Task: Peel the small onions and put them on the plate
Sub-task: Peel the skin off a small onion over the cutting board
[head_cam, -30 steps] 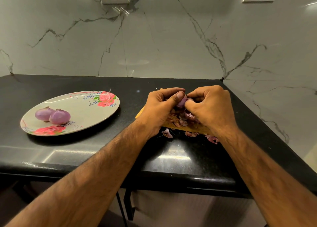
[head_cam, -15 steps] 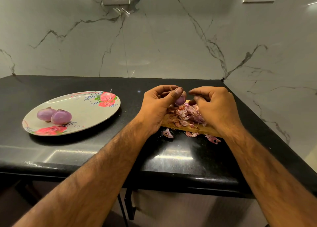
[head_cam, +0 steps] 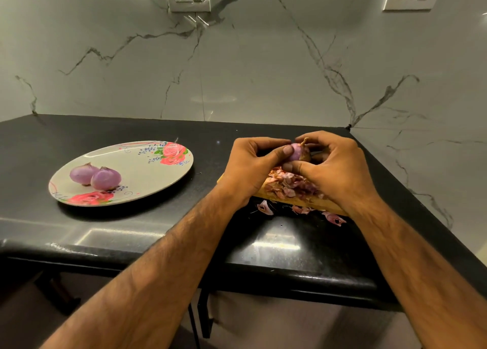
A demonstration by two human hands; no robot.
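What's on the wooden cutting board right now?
A heap of pink-purple onion peelings covers the yellow wooden cutting board. The left hand and right hand, holding a small purple onion above it, hide its far side.

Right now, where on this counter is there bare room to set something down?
Bare counter runs behind the plate to the marble wall, and between plate and left hand. The plate's right half, beside two peeled onions, is free. Crowded: the board heaped with peels, scraps spilling in front, below the right hand; both hands grip an onion there.
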